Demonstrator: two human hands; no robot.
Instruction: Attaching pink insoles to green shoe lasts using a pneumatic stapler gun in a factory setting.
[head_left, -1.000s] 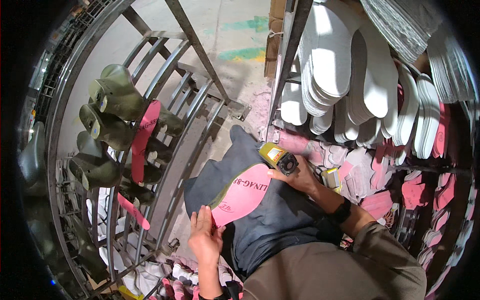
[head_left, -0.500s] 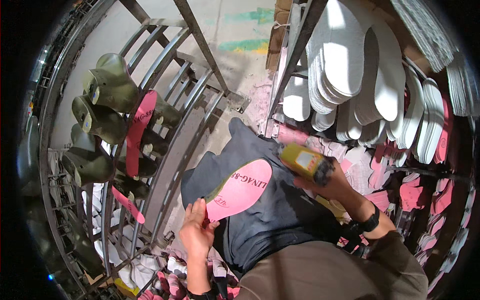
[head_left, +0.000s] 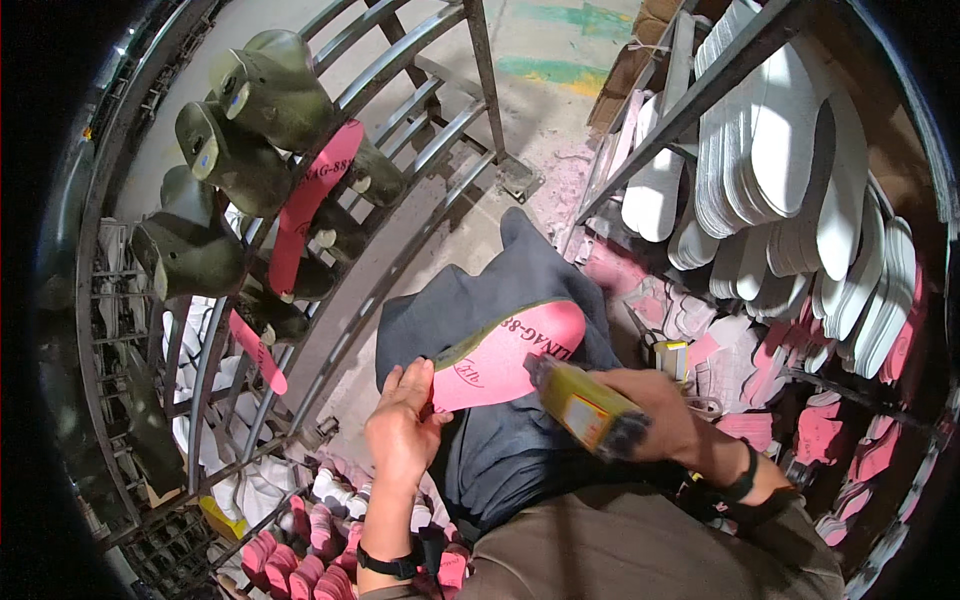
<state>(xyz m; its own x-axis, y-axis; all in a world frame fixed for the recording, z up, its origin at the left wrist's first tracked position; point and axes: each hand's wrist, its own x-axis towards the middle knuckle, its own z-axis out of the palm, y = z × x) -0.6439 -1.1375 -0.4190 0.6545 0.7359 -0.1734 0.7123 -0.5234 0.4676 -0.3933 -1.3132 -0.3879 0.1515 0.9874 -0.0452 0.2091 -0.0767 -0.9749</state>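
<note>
Across the dark cloth on my lap [head_left: 500,470] lies a pink insole [head_left: 480,375], printed side up, over an olive-green shoe last [head_left: 470,343] whose edge shows along its far side. My left hand [head_left: 405,410] holds the narrow end, fingers on the far edge and thumb on the near one. In my right hand [head_left: 655,410] is a yellow staple gun [head_left: 590,408] with dark ends and a label; its handle is mostly hidden by the hand. The gun's dark nose is over the insole's near edge. Whether it touches I cannot tell.
A metal rack [head_left: 480,80] at the left carries several green lasts [head_left: 275,90], some with pink insoles [head_left: 315,205]. White insoles [head_left: 780,140] hang in stacks from the right rack, with pink pieces [head_left: 815,435] below. More pink-tipped items [head_left: 310,575] lie at lower left.
My right hand has brought the staple gun left and down, from beyond the insole to its near edge. The left hand still holds the narrow end. The whole view has shifted.
</note>
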